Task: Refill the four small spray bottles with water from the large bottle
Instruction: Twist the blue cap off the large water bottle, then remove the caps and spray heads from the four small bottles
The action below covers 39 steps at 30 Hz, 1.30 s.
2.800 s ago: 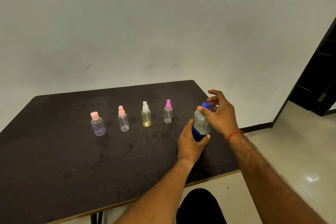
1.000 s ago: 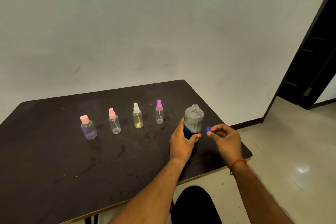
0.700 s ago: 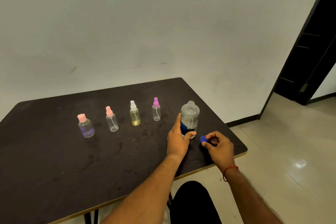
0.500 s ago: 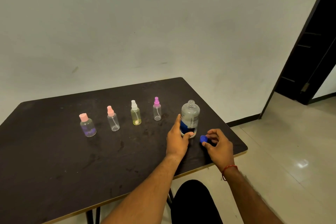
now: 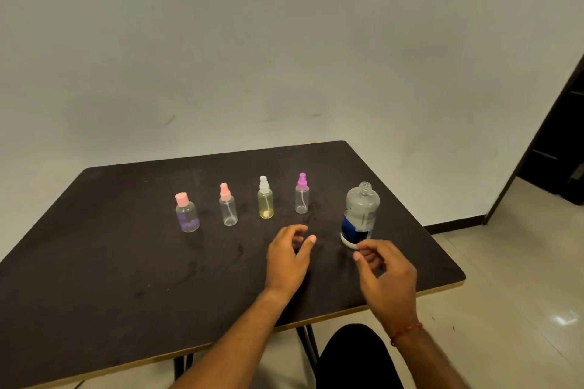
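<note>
Standing at right: the large bottle [image 5: 361,211] was upright near the right edge of the table [image 5: 110,262], its neck uncapped and a blue label low on its body.
Small bottles: four stood capped in a row to its left: flat-capped pink bottle [image 5: 187,215], pink-nozzle bottle [image 5: 228,210], white-nozzle bottle [image 5: 265,202], magenta-nozzle bottle [image 5: 301,197].
Left hand [image 5: 289,259]: over the table in front of the row, fingers loosely curled, gripping nothing.
Right hand [image 5: 388,278]: just in front of the large bottle's base, fingers loosely bent, nothing seen in them.
Wrist: a red thread [image 5: 406,329] circled the right one.
</note>
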Each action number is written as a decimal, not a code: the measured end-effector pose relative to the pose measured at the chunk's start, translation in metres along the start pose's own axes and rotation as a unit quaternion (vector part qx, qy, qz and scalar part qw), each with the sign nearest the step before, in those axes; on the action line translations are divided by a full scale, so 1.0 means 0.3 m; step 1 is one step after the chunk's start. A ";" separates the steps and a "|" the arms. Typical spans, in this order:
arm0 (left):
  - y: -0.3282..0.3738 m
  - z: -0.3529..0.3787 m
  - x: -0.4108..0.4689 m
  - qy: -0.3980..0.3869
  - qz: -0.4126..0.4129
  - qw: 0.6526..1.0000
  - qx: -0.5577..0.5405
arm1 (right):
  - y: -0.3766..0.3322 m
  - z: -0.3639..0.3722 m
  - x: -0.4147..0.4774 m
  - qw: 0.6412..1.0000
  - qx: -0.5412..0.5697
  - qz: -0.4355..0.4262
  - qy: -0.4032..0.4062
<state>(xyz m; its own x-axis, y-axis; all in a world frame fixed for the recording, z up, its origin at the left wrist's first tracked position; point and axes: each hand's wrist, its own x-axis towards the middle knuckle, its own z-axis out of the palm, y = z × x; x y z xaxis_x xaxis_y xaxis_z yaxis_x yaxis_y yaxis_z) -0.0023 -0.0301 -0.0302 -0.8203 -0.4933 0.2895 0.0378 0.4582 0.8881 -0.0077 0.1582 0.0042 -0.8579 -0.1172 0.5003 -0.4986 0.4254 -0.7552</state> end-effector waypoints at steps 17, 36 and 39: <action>-0.098 -0.083 0.116 0.072 0.005 0.997 -0.029 | -0.093 0.437 0.345 0.997 -0.028 0.037 -0.055; -0.103 -0.083 0.120 0.047 0.014 0.999 -0.020 | -0.135 0.437 0.370 0.994 0.005 0.050 -0.097; -0.105 -0.084 0.119 0.036 0.014 0.998 -0.042 | -0.157 0.411 0.336 0.992 0.029 0.055 -0.112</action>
<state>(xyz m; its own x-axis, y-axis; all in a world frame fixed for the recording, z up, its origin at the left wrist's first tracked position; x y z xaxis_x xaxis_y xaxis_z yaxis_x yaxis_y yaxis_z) -0.0184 -0.0807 -0.0389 -0.7751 -0.5351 0.3361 0.1101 0.4094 0.9057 -0.0861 0.0158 0.0380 -0.9101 -0.2726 0.3122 -0.4017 0.3944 -0.8265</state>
